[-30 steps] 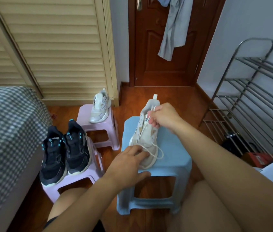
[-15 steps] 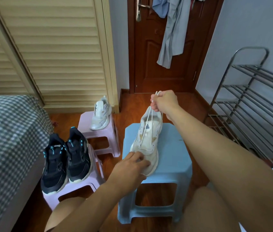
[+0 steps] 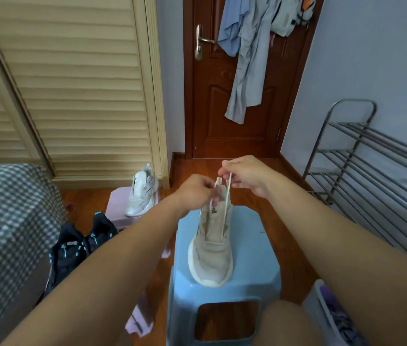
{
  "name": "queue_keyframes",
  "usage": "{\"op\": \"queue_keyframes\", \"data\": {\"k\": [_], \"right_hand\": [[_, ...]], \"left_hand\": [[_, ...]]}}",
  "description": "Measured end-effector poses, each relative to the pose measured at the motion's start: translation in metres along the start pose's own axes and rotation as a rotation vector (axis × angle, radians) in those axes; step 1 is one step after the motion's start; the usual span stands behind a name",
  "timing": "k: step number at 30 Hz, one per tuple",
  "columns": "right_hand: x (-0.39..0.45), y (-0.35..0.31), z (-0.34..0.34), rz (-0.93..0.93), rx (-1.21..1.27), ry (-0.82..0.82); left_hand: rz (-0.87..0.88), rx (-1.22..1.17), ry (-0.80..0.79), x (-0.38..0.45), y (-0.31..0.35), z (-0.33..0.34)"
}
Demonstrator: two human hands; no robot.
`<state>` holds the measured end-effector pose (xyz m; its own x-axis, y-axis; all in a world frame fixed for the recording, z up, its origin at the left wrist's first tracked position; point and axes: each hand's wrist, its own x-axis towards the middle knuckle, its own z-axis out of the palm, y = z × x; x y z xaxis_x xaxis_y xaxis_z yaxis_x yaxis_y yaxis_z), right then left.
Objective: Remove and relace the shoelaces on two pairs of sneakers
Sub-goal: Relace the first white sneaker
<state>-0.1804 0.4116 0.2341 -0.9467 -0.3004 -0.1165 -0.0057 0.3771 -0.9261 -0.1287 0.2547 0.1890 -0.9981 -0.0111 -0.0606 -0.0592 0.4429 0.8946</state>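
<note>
A: Where is the shoe?

B: The cream sneaker sits on the blue stool, right in front of the person. Its toe points back at them.

A: What are the hands doing?

B: The right hand is up above the shoe. Its fingers are curled and pinch the white lace. The lace runs straight down from that hand to the holes low on the shoe.

A: And the other one?

B: The left hand is at the top of the shoe, near the tongue. Its fingers are bent and pinch the other end of the lace there.

A: Are there more shoes?

B: Yes. A second cream sneaker stands on a pink stool farther back on the left. Two black sneakers with light blue bits sit side by side on another pink stool, partly hidden by the left arm.

A: What else is in the room?

B: A checked bed on the left, a brown door with clothes hanging on it, and a metal rack on the right.
</note>
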Motion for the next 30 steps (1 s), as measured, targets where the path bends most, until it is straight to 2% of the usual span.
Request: {"op": "queue_keyframes", "data": {"k": [1, 4, 5, 7, 10, 18, 23, 30], "right_hand": [[0.000, 0.000, -0.006, 0.043, 0.121, 0.000], [0.002, 0.003, -0.030, 0.130, 0.538, 0.019], [0.003, 0.004, -0.038, 0.126, 0.563, 0.056], [0.002, 0.003, -0.049, 0.075, 0.499, 0.134], [-0.004, -0.018, -0.055, -0.039, 0.453, 0.151], [-0.017, -0.130, -0.057, -0.217, 0.405, 0.147], [-0.043, -0.222, -0.058, -0.388, 0.333, 0.115], [-0.080, -0.296, -0.046, -0.556, 0.221, 0.070]], "left_hand": [[-0.021, -0.124, 0.021, 0.000, 0.004, -0.003], [-0.100, -0.704, 0.071, -0.009, 0.013, -0.027], [-0.097, -0.834, 0.093, -0.013, 0.014, -0.039], [-0.059, -0.951, 0.137, -0.021, 0.020, -0.067], [-0.012, -0.921, 0.173, -0.033, 0.042, -0.103], [-0.009, -0.538, 0.337, -0.039, 0.134, -0.173], [0.121, -0.457, 0.410, -0.059, 0.211, -0.202], [0.331, -0.367, 0.388, -0.091, 0.283, -0.198]]}}
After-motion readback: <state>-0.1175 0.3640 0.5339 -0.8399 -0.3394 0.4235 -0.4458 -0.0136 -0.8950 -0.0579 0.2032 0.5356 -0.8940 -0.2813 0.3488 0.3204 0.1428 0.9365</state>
